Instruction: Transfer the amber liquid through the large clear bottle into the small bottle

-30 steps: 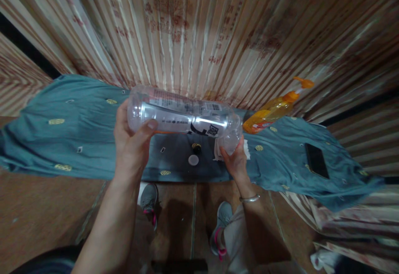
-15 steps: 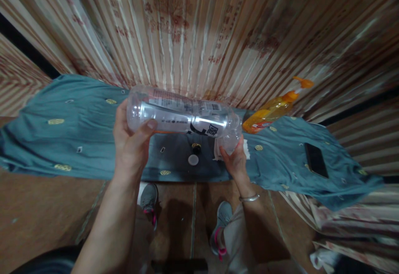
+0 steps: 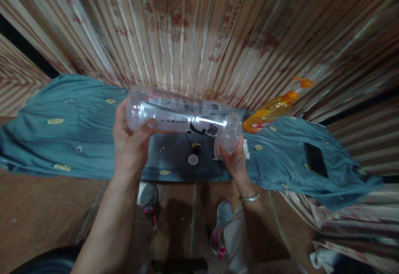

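Observation:
My left hand (image 3: 132, 137) is wrapped round the base end of a large clear plastic bottle (image 3: 174, 114) with a printed label. The bottle lies nearly level in the air, its neck end pointing right. At that end my right hand (image 3: 234, 155) holds a small clear plastic container (image 3: 230, 139), its fingers partly hidden behind it. The bottle's mouth overlaps the small container in view; I cannot make out exactly how they meet. Below the bottle, a round white cap (image 3: 193, 159) lies on the cloth beside a small dark cap (image 3: 196, 149).
A teal patterned cloth (image 3: 93, 149) covers the long table. A yellow pump bottle (image 3: 269, 114) with an orange top stands behind my right hand. White tissue (image 3: 246, 149) lies under that hand. A black phone (image 3: 316, 160) rests at the right. A pleated curtain (image 3: 193, 28) hangs behind.

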{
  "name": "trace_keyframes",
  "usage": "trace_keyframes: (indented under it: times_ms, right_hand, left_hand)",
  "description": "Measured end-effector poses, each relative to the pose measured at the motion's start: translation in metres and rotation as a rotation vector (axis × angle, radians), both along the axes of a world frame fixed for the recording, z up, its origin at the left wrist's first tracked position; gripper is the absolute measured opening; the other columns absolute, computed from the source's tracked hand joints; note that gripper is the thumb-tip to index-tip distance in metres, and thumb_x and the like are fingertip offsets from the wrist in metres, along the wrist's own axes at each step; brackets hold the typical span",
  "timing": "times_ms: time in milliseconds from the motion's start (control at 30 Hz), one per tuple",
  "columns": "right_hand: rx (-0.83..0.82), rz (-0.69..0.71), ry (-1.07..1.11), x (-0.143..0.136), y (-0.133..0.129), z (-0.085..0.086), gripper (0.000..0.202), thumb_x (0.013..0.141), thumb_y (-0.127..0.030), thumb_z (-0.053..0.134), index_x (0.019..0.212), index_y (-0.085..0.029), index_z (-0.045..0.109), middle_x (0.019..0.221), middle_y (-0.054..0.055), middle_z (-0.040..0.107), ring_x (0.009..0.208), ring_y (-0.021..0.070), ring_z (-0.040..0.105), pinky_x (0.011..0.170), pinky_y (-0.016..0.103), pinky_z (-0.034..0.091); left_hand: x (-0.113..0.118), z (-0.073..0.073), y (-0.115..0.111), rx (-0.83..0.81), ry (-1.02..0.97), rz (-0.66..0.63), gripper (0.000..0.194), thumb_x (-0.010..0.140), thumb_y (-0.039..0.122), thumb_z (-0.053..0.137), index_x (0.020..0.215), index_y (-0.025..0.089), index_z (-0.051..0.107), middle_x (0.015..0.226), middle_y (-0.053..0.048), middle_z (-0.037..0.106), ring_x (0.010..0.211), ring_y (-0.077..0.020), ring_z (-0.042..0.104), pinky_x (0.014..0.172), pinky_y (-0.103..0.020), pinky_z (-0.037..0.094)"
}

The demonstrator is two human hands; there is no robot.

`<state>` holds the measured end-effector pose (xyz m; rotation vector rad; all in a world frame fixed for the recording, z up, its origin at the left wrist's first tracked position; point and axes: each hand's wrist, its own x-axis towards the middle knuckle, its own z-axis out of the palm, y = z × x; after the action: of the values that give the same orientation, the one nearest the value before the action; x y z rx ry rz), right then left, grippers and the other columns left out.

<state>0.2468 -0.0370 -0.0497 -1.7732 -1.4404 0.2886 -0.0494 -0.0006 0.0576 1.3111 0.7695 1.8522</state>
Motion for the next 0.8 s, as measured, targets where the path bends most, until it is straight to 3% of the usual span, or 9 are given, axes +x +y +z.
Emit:
trace_keyframes:
  times_ms: [800]
  right_hand:
    - [0.006, -0.003, -0.012, -0.0005, 0.0002, -0.001, 0.087, 0.082, -0.048, 0.058, 0.153, -0.009, 0.026, 0.153, 0.025, 0.049, 0.142, 0.0351, 0.05, 0.116, 0.06, 0.042]
  left_hand:
    - [0.0018, 0.0022, -0.002, -0.037, -0.005, 0.031, 0.067, 0.059, 0.044, 0.092, 0.119, 0.034, 0.066, 0.115, 0.0, 0.069, 0.104, -0.0247, 0.067, 0.109, -0.055, 0.048]
